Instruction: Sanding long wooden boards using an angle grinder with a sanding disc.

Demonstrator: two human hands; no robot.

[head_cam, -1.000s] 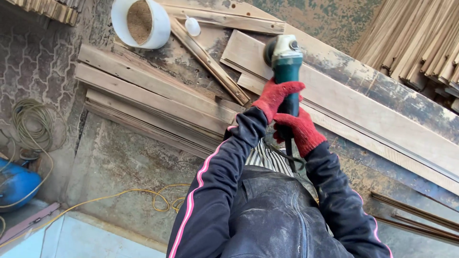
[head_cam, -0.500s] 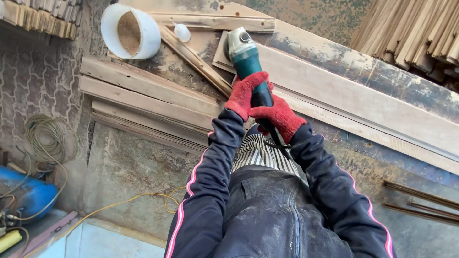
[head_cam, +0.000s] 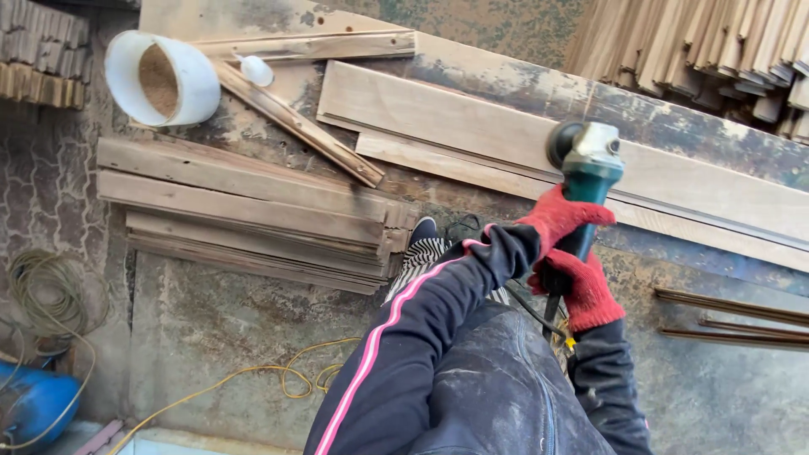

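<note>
The long plank (head_cam: 506, 126) is left bare on both sides of the grinder (head_cam: 586, 164), which is gripped by the left hand (head_cam: 560, 221) and the right hand (head_cam: 581, 291) just near of it. To the left, the way is blocked by a slanted strip (head_cam: 295, 126), a white bucket (head_cam: 160, 80) and a stack of boards (head_cam: 244, 211). Far right, bundled slats (head_cam: 708, 50) crowd the edge. Near right, thin rods (head_cam: 733, 312) lie across the floor; near left, a yellow cord (head_cam: 253, 375) is looped.

one grinder (head_cam: 587, 164), one bucket (head_cam: 164, 80)
</note>
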